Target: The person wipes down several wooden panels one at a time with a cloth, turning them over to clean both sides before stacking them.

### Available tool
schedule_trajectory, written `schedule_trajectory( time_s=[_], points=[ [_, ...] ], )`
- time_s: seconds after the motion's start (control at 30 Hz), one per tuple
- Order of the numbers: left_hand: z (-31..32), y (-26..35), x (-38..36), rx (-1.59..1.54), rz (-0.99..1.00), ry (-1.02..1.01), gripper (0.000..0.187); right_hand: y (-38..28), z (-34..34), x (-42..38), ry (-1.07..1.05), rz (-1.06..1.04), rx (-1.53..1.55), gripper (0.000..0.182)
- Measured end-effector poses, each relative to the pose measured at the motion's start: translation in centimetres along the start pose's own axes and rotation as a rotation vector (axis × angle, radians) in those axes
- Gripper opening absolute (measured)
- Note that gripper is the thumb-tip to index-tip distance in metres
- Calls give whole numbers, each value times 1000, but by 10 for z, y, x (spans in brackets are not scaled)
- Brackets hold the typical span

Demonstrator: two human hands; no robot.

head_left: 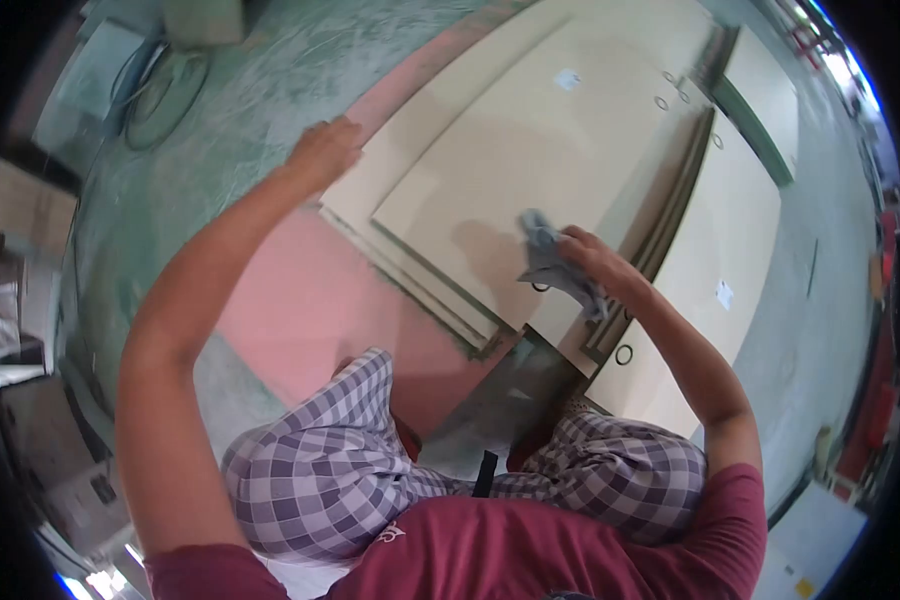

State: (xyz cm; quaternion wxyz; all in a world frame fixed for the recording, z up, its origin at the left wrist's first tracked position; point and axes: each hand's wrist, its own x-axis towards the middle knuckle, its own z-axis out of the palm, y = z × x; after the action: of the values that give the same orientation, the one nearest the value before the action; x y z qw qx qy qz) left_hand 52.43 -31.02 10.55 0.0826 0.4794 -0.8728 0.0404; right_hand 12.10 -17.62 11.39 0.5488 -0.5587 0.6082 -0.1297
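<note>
Green floor, worn and scuffed, pink strip across its near-left part, stacked cream panels at center overlapping the strip, second cream panel stack to the right, narrower panel at far right, coiled hose placed at far left.

Crumpled gray cloth over a flat cream panel

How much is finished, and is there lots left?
Done: the pale boards already lie in stacks, a middle stack and a right-hand stack.
In hand: the right hand holds a grey cloth over the middle stack; the left hand shows nothing in it.
Left: that top board seems unfinished, but I can't tell how much remains.
</note>
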Motion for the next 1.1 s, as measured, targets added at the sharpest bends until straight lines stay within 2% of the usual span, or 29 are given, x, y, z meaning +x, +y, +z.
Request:
schedule_trajectory(
  time_s=[0.03, 0.07, 0.1, 0.17, 0.2, 0.27, 0.3, 0.37, 0.4, 0.43, 0.47, 0.5, 0.7, 0.87, 1.03, 1.1],
  points=[
    [17, 1, -18, -54, 57, 88, 35, 7, 6, -1, -12, -4, 236, 40],
    [35, 9, -28, -155, -34, 72, 33, 15, 5, -3, -27, 14, 478, 40],
    [50, 25, -41, -264, -127, 53, 32, 27, 9, -3, -47, 35, 454, 40],
    [92, 40, -58, -477, -267, 57, 30, 63, 18, 9, 41, -318, 210, 33],
    [115, 23, -98, -446, -258, 91, 30, 94, 63, 29, 51, -364, 205, 33],
    [134, 27, -126, -947, -588, -237, 30, 128, 69, 51, -95, 60, 704, 31],
    [136, 38, -132, -950, -607, -245, 30, 136, 67, 53, -111, 74, 702, 31],
    [128, 40, -142, -1280, -842, -330, 30, 138, 72, 58, 20, 18, 811, 29],
    [128, 39, -143, -1338, -897, -370, 30, 136, 70, 63, 17, 23, 817, 29],
    [134, 47, -137, -1337, -897, -379, 30, 142, 57, 70, 20, 131, 884, 30],
    [138, 48, -140, -1430, -1001, -405, 31, 142, 55, 74, 21, 240, 944, 30],
    [138, 49, -142, -1522, -1106, -429, 33, 140, 52, 76, 21, 244, 942, 30],
    [145, 69, -148, -1640, -1080, -539, 37, 137, 48, 89, -1, 255, 860, 34],
    [133, 80, -97, -1612, -1121, -600, 42, 118, 5, 96, 25, 259, 715, 37],
    [95, 85, -42, -1540, -1242, -363, 46, 112, -47, 90, 66, 266, 599, 41],
    [92, 82, -39, -1526, -1238, -343, 46, 114, -53, 90, 84, 276, 560, 43]
  ],
)
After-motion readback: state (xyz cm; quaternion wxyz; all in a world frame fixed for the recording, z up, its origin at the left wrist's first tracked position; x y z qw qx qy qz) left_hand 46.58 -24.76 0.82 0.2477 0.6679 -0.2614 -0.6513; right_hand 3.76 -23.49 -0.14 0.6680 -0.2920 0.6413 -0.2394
